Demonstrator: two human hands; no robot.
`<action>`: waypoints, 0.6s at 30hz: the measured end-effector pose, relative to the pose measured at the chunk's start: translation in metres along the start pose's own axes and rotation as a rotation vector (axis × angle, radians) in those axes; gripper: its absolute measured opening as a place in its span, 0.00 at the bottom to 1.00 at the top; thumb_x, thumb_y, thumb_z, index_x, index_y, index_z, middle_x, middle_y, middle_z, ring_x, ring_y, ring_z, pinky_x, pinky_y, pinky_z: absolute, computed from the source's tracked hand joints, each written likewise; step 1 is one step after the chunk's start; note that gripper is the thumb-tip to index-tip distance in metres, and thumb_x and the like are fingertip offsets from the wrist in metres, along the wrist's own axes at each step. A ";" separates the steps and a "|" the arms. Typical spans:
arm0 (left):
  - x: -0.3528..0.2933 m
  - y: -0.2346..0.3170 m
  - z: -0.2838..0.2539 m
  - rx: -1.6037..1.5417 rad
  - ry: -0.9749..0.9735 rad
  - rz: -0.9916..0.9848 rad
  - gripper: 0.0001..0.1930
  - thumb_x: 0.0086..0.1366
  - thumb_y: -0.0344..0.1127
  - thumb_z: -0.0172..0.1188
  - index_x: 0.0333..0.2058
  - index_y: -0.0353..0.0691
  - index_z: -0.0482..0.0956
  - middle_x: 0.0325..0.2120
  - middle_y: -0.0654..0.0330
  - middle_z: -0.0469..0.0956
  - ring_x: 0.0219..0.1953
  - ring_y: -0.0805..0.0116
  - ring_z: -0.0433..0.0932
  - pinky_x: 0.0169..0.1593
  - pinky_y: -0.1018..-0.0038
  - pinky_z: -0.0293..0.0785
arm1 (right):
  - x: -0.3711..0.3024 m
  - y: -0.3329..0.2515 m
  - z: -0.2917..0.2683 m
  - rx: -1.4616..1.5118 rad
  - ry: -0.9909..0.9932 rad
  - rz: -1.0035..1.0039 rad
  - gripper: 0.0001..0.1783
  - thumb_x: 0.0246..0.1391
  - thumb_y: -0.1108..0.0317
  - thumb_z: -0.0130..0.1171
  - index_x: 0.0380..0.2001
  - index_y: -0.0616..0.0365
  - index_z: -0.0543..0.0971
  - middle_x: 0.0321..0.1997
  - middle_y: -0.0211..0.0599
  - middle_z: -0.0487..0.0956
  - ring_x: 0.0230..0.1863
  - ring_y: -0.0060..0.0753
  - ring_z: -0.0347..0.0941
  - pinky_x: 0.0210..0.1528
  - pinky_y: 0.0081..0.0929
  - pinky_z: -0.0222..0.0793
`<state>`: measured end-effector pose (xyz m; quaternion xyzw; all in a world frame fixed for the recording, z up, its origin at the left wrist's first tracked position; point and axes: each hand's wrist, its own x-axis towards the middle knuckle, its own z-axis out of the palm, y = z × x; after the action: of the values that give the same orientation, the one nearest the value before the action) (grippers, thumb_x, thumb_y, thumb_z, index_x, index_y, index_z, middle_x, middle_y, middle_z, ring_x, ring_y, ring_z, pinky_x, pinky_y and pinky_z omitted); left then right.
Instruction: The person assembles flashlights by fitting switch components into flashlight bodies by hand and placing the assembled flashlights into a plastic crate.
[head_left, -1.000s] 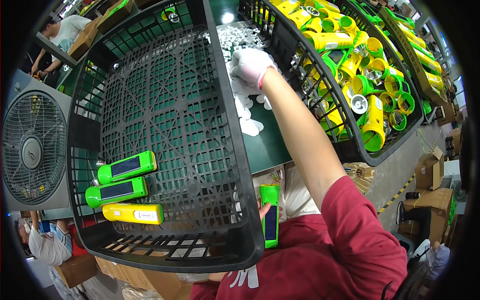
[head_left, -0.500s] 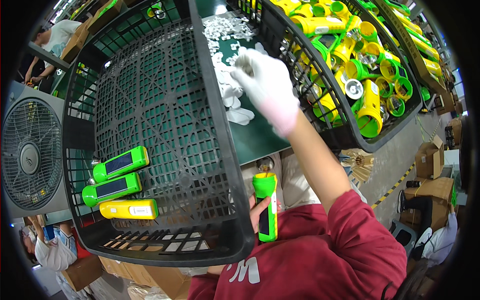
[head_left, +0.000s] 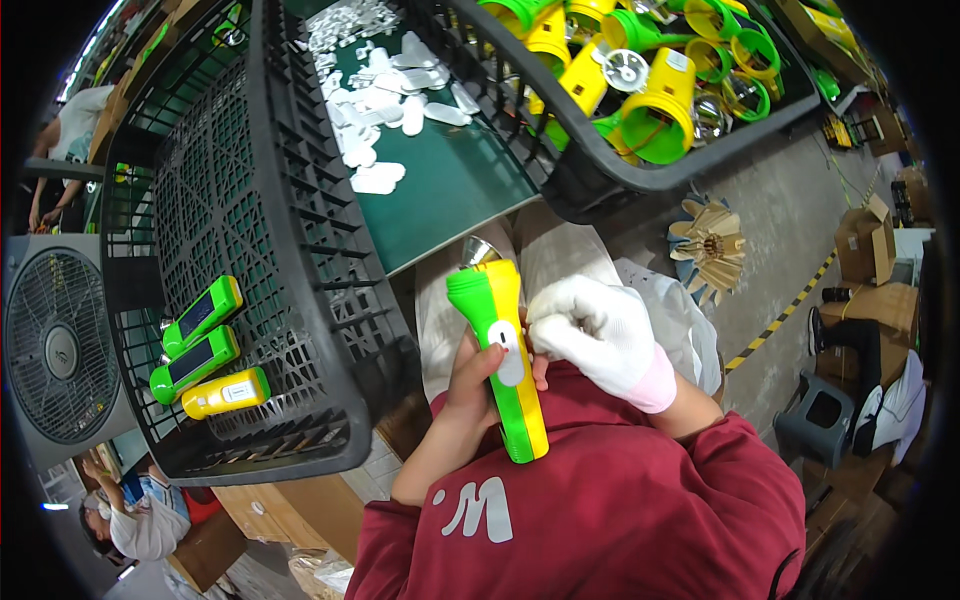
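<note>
Flashlight (head_left: pixel 522 405) lies across the bare left hand (head_left: pixel 470 388), which wraps it from beneath, thumb on the front and fingertips showing past the yellow side. Its long axis runs from the ribbed collar, ahead of the left fingers, back to a rounded tail near the shirt (head_left: pixel 640 490), leaning slightly right toward that tail. From the gloved right fingers it lies just to the left; the left hand is the nearer, already in contact. The right hand (head_left: pixel 605 340) has its thumb and forefinger drawn in close beside the yellow edge; whether they touch it or pinch something small, I cannot tell.

Hard, smooth plastic forms the body, half green and half yellow, with a pale oval switch plate (head_left: pixel 511 365) beside the left thumb. Beyond the collar sits a shiny metallic cup (head_left: pixel 480 250). The glove is knitted white with a pink cuff. Farther ahead and left of the fingers, flat white plastic pieces (head_left: pixel 375 115) scatter over a smooth green table (head_left: pixel 450 190).
</note>
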<state>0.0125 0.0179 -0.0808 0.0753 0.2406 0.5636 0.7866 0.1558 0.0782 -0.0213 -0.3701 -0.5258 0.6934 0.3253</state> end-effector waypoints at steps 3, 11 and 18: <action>0.003 -0.002 0.013 0.073 -0.031 0.058 0.26 0.48 0.42 0.60 0.42 0.34 0.63 0.31 0.57 0.68 0.28 0.64 0.73 0.28 0.72 0.75 | -0.012 0.001 -0.006 -0.153 0.043 -0.164 0.05 0.47 0.75 0.55 0.29 0.64 0.72 0.20 0.32 0.75 0.20 0.18 0.74 0.23 0.15 0.67; 0.005 -0.003 0.037 0.249 0.031 0.064 0.37 0.44 0.59 0.55 0.44 0.33 0.62 0.26 0.61 0.66 0.22 0.75 0.68 0.27 0.80 0.68 | -0.018 -0.008 -0.027 -0.144 -0.089 -0.205 0.07 0.43 0.76 0.59 0.29 0.63 0.74 0.22 0.32 0.76 0.24 0.16 0.74 0.26 0.13 0.67; 0.004 -0.002 0.026 0.156 0.032 0.270 0.34 0.51 0.56 0.47 0.48 0.31 0.58 0.25 0.54 0.68 0.24 0.70 0.69 0.28 0.79 0.69 | -0.023 -0.008 -0.019 -0.375 0.056 -0.244 0.05 0.45 0.76 0.58 0.29 0.61 0.76 0.23 0.33 0.78 0.24 0.19 0.75 0.26 0.16 0.69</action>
<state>0.0274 0.0253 -0.0597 0.1591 0.2838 0.6450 0.6914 0.1847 0.0699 -0.0131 -0.3767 -0.6770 0.5287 0.3466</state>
